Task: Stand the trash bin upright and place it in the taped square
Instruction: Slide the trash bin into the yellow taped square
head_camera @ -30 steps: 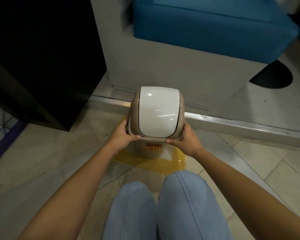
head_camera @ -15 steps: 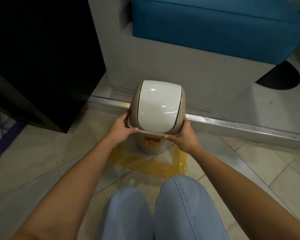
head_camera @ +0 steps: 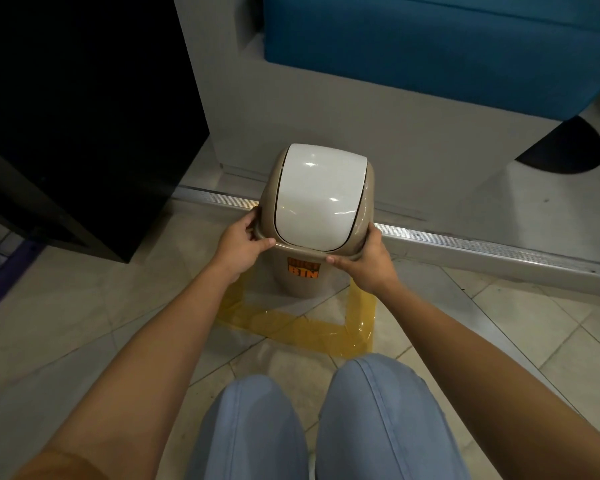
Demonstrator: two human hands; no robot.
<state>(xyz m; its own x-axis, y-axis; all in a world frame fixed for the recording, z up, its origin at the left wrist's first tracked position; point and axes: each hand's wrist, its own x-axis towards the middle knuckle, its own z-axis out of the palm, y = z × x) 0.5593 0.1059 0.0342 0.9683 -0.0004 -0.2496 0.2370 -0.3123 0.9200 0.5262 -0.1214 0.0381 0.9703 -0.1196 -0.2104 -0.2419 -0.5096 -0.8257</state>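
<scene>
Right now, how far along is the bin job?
Done: the bin stands upright inside the yellow tape square. In hand: left hand and right hand grip its rim. Left: letting go, perhaps after a small nudge.

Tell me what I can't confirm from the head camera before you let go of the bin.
- Far side of the taped square: hidden behind the trash bin.
- Bin base touching the floor or not: the lid and body cover most of it.
- Fingers of the left hand and right hand: curled under the rim, only the thumbs show.
- Top word of the orange label: too blurred to read.
</scene>
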